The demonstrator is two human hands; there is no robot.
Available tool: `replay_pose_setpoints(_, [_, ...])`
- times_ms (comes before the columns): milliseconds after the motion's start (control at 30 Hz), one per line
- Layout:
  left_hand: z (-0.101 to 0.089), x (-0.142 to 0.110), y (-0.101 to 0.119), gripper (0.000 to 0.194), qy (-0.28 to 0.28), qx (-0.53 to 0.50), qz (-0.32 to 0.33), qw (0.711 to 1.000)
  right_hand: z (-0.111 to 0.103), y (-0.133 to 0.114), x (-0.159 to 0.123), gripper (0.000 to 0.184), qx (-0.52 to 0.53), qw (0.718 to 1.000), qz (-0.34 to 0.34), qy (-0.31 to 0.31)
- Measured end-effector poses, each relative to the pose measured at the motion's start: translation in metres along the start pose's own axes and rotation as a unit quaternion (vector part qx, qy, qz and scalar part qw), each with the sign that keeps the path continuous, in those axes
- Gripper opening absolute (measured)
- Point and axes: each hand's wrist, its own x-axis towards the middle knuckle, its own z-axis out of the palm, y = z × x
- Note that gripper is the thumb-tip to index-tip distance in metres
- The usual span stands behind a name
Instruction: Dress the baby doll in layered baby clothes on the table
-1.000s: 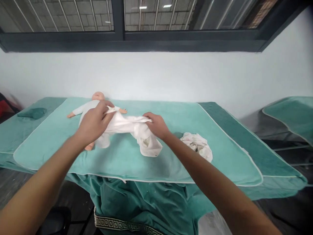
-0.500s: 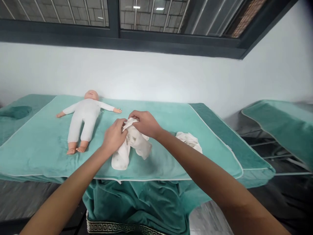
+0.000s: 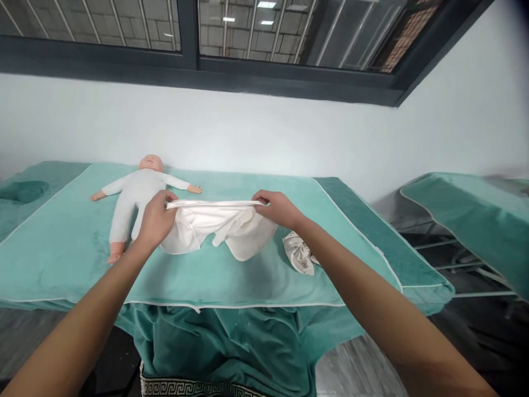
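My left hand (image 3: pixel 158 219) and right hand (image 3: pixel 279 209) pinch cloth (image 3: pixel 194 223) by its upper edge, fingers narrow. Cloth hangs over bed (image 3: pixel 239 286): edge drawn straight, lower part loose, not laid down. Bundle (image 3: pixel 298 252) crumpled, not spread. Doll (image 3: pixel 142 184) lies at left, dressed.

Doll (image 3: pixel 142 187), one foot hidden by left forearm (image 3: pixel 99 303), near left hand (image 3: pixel 157 219), crumpled cloth (image 3: pixel 298 253), edge covered by right forearm (image 3: pixel 372 292), window (image 3: pixel 252 33) above, top cropped.
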Motion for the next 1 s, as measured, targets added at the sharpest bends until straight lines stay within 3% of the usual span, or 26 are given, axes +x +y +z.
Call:
replay_pose_setpoints(133, [-0.009, 0.0, -0.007, 0.025, 0.054, 0.06, -0.005, 0.997, -0.005, 0.018, -0.013, 0.025, -0.002, 0.998, 0.026, 0.062])
replay_pose_setpoints(233, [-0.018, 0.004, 0.003, 0.024, 0.073, 0.108, -0.007, 0.991, -0.028, 0.015, -0.012, 0.027, -0.044, 0.995, 0.028, 0.083])
replay_pose_setpoints(333, [-0.015, 0.018, 0.007, 0.024, 0.056, 0.153, -0.024, 0.986, -0.052, 0.011, 0.007, 0.027, -0.129, 0.989, 0.057, -0.043])
replay_pose_setpoints(400, [-0.001, 0.031, 0.001, 0.024, 0.034, 0.192, -0.027, 0.98, -0.054, 0.009, 0.024, 0.028, -0.191, 0.972, 0.079, -0.114])
replay_pose_setpoints(500, [0.036, 0.04, -0.016, 0.025, 0.007, 0.227, -0.034, 0.973, -0.022, 0.008, 0.042, 0.038, -0.284, 0.949, 0.11, -0.083])
replay_pose_setpoints(567, [0.067, 0.033, -0.026, 0.031, -0.007, 0.248, -0.029, 0.968, 0.022, 0.008, 0.042, 0.046, -0.306, 0.945, 0.099, -0.05])
replay_pose_setpoints(633, [0.099, 0.015, -0.034, 0.037, -0.026, 0.272, 0.02, 0.962, 0.073, 0.01, 0.033, 0.054, -0.306, 0.951, 0.037, -0.032])
replay_pose_setpoints(700, [0.129, -0.006, -0.04, 0.038, -0.112, 0.237, 0.106, 0.959, 0.119, 0.017, 0.023, 0.05, -0.236, 0.969, -0.017, -0.066])
replay_pose_setpoints(767, [0.152, -0.019, -0.046, 0.038, -0.144, 0.213, 0.121, 0.959, 0.151, 0.028, 0.019, 0.042, -0.218, 0.974, 0.014, -0.067])
replay_pose_setpoints(867, [0.173, -0.014, -0.056, 0.033, -0.126, 0.218, 0.076, 0.965, 0.169, 0.046, 0.027, 0.05, -0.213, 0.974, 0.073, -0.034])
replay_pose_setpoints(1000, [0.179, 0.021, -0.069, 0.04, -0.074, 0.235, 0.03, 0.969, 0.165, 0.064, 0.048, 0.054, -0.203, 0.974, 0.098, 0.004])
